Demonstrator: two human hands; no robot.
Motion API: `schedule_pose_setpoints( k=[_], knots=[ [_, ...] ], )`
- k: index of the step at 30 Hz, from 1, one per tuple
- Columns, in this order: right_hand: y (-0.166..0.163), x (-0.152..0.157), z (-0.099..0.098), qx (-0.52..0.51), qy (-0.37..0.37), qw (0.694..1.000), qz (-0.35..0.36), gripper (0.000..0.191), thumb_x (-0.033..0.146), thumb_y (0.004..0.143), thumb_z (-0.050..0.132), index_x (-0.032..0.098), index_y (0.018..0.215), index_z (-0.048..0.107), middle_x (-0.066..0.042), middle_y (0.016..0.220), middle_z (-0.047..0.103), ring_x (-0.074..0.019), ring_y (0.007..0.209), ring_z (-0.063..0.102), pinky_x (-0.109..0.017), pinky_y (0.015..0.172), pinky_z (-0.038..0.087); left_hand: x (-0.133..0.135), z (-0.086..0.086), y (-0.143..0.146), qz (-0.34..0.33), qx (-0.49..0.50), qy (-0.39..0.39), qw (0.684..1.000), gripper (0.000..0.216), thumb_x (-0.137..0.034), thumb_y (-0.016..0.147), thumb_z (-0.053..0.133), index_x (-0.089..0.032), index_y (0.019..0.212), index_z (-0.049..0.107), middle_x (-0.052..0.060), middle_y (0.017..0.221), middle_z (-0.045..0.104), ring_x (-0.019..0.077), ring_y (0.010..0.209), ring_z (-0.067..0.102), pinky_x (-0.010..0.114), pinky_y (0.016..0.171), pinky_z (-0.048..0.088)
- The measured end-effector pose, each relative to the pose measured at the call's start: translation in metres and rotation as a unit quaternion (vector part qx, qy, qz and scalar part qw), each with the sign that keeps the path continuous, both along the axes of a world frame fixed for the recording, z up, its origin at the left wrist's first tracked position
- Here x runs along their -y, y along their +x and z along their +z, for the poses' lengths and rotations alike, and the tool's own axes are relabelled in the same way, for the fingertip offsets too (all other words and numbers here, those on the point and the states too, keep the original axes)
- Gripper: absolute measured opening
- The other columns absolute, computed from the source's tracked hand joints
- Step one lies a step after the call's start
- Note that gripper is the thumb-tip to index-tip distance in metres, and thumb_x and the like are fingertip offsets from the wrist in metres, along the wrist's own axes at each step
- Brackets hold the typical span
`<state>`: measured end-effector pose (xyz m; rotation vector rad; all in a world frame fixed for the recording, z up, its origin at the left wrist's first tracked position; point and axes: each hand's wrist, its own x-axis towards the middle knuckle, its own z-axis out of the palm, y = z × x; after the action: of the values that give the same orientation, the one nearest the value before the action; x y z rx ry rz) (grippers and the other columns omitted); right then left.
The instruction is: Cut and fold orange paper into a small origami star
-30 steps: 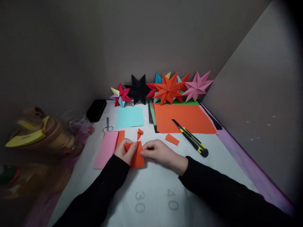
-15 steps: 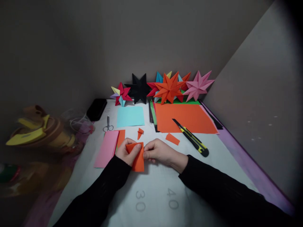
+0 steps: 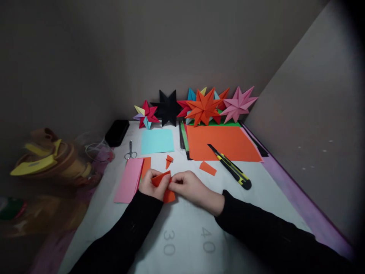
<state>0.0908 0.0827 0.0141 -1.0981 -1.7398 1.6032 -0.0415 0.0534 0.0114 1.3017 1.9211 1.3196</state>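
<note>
Head view: both hands on the orange paper (image 3: 164,185) at the near middle of the mat (image 3: 182,236). Left hand (image 3: 150,186) pinches its left side, thumb on top. Right hand (image 3: 190,186) pinches the right edge, fingertips closed on it. Change since a second ago: the piece lay flatter and showed more as a tall rectangle; now the top flap is folded over toward the left, so less of the sheet shows below the fingers. The right hand has slid in closer to the left. Reads as a fold being pressed in, partway through, crease not yet flattened. Nothing else moved: pink sheet (image 3: 129,180) just left, scraps (image 3: 207,168) and knife (image 3: 229,166) behind, stars (image 3: 203,107) at the wall.
</note>
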Motion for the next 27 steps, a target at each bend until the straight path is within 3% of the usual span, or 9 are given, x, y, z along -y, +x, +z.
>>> schedule_pose_setpoints(
  k=[4,8,12,16,22,27],
  knots=[
    [0.004,-0.004,-0.004,-0.022,-0.028,0.999,-0.012,0.023,0.027,0.071,0.056,0.015,0.053,0.048,0.004,0.05,0.041,-0.0066,0.048,0.034,-0.02,0.045,0.025,-0.005,-0.002,-0.009,-0.03,0.078,-0.012,0.996,0.023,-0.039,0.066,0.06,-0.018,0.06,0.052,-0.003,0.054,0.054,0.01,0.051,0.047,0.021,0.05,0.037],
    [0.01,-0.008,-0.006,-0.042,-0.037,0.998,-0.009,0.021,0.026,0.068,0.059,0.014,0.054,0.051,0.004,0.052,0.043,-0.0067,0.049,0.036,-0.02,0.045,0.026,-0.015,-0.008,-0.029,-0.057,0.161,-0.032,0.985,0.025,-0.038,0.067,0.059,-0.016,0.057,0.051,-0.006,0.045,0.046,0.0071,0.042,0.039,0.019,0.043,0.032],
    [0.012,-0.009,-0.005,-0.032,-0.026,0.999,-0.007,0.023,0.024,0.069,0.058,0.014,0.051,0.047,0.004,0.05,0.039,-0.0064,0.048,0.034,-0.021,0.044,0.024,-0.017,-0.011,-0.035,-0.076,0.188,-0.002,0.979,0.023,-0.038,0.067,0.061,-0.016,0.066,0.056,-0.002,0.054,0.056,0.0095,0.049,0.049,0.021,0.05,0.038],
    [0.011,-0.006,-0.001,-0.008,0.017,1.0,-0.002,0.025,0.022,0.071,0.054,0.015,0.05,0.042,0.005,0.05,0.034,-0.0063,0.048,0.031,-0.021,0.044,0.022,-0.012,-0.007,-0.026,-0.116,0.188,0.033,0.975,0.028,-0.042,0.071,0.057,-0.016,0.08,0.061,0.004,0.074,0.066,0.0143,0.068,0.058,0.024,0.063,0.043],
    [0.006,0.003,0.002,0.052,0.12,0.991,0.023,0.024,0.019,0.072,0.05,0.016,0.05,0.039,0.005,0.052,0.037,-0.0066,0.05,0.032,-0.021,0.047,0.025,-0.005,-0.001,-0.02,-0.16,0.132,-0.043,0.977,0.021,-0.034,0.067,0.06,-0.014,0.061,0.063,0.001,0.059,0.062,0.0121,0.058,0.053,0.023,0.059,0.041],
    [0.004,0.007,0.003,0.069,0.189,0.979,0.022,0.022,0.014,0.069,0.048,0.016,0.05,0.038,0.004,0.054,0.041,-0.0067,0.052,0.036,-0.02,0.05,0.028,-0.005,-0.001,-0.02,-0.177,0.133,-0.046,0.974,0.019,-0.033,0.067,0.059,-0.014,0.065,0.062,0.0,0.059,0.06,0.0112,0.057,0.051,0.023,0.058,0.04]
  ],
)
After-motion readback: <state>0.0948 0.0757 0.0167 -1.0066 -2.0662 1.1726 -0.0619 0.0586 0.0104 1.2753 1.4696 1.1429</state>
